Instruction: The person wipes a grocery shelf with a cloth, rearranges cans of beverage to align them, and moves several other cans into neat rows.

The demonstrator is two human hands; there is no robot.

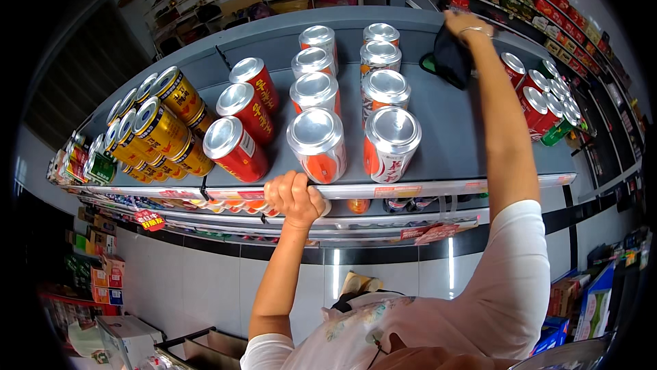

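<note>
My left hand (293,198) is closed around the front edge of the grey metal shelf (441,154), below a white and orange drink can (317,145). My right hand (464,26) reaches to the shelf's far edge and grips a dark cloth (451,59) with a green patch, which hangs against the back panel and touches the shelf top. Left of the cloth, white and orange cans (392,144) stand upright in two rows. Red cans (236,149) form another row further left, beside stacked gold cans (174,129).
Red cans (535,106) and green-sided cans (560,126) stand at the shelf's right end. Lower shelves hold bottles (395,205), and a red tag (150,219) hangs at the front left. Cartons (109,277) stand on the floor at left. Stocked shelving (539,8) rises behind at right.
</note>
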